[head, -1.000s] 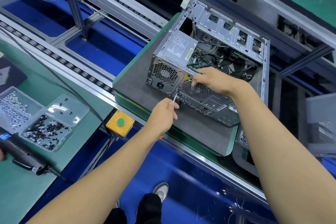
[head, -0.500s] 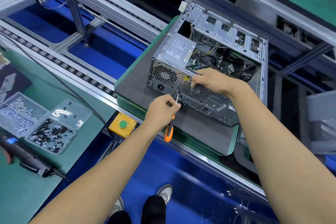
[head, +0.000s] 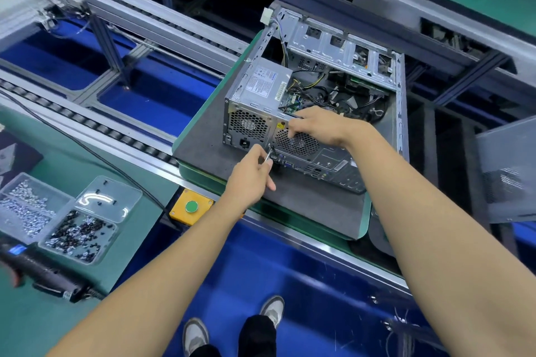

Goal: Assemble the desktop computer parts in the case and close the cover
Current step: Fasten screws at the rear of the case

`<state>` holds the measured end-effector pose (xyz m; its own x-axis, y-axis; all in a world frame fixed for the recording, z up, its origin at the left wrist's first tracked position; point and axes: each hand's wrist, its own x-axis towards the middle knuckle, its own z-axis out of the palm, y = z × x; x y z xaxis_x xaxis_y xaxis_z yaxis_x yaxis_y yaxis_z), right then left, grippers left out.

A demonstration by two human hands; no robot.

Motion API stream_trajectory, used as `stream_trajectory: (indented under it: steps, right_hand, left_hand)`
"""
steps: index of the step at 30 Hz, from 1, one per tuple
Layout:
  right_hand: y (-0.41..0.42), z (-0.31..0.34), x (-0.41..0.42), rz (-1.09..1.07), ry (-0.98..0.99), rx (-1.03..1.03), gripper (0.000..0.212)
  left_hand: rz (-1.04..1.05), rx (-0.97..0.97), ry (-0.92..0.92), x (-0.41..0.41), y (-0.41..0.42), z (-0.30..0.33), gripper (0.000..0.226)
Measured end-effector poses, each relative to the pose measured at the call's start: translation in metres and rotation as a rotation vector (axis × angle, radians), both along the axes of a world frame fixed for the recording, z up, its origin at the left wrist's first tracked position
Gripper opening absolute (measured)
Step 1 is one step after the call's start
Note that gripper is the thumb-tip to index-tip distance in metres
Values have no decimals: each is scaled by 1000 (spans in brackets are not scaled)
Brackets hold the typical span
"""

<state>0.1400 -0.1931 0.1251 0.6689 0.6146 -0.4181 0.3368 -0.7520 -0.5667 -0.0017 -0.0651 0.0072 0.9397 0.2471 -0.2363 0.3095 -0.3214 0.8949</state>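
The computer case [head: 316, 101] lies on its side on a grey mat [head: 304, 206] at the centre of the frame, its open side facing up. Its long axis runs from lower left to upper right; the rear panel with two fan grilles faces the person, and the drive bays sit at the far end. The power supply [head: 266, 84] occupies the near left corner, with loose cables beside it.

The right hand [head: 319, 127] rests on the top edge of the rear panel, fingers curled over it above the round fan grille. The left hand [head: 252, 175] grips a screwdriver [head: 269, 153], its metal shaft pointing up at the rear panel between the grilles.

A yellow box with a green button [head: 190, 206] sits at lower left of the mat. Further left, a clear tray of screws [head: 58, 220] and a black electric driver [head: 43, 269] lie on a green bench.
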Motion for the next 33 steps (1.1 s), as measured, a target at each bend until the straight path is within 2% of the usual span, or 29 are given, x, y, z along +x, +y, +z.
stream_trajectory:
  steps: [3, 8, 14, 26, 28, 30, 32, 33]
  right_hand:
    - [1, 1, 0, 6, -3, 9, 29]
    - [1, 1, 0, -6, 3, 1, 27]
    - [1, -1, -1, -13, 0, 18, 30]
    - [2, -3, -1, -32, -7, -19, 27]
    - [5, -1, -6, 18, -59, -100, 33]
    - [6, -2, -9, 16, -149, -182, 53]
    - [4, -7, -15, -106, -323, -134, 65]
    - [3, -11, -23, -156, -475, -42, 66]
  left_hand:
    - [46, -150, 39, 4, -5, 5, 17]
    - [143, -285, 99, 10, -6, 2, 32]
    - [183, -527, 124, 15, -4, 11, 16]
    - [300, -432, 111, 13, 3, 14, 8]
    - [316, -438, 125, 12, 3, 14, 7]
    - [326, -441, 148, 11, 3, 16, 7]
    - [325, -444, 165, 12, 3, 20, 7]
    - [325, -447, 176, 13, 4, 22, 7]
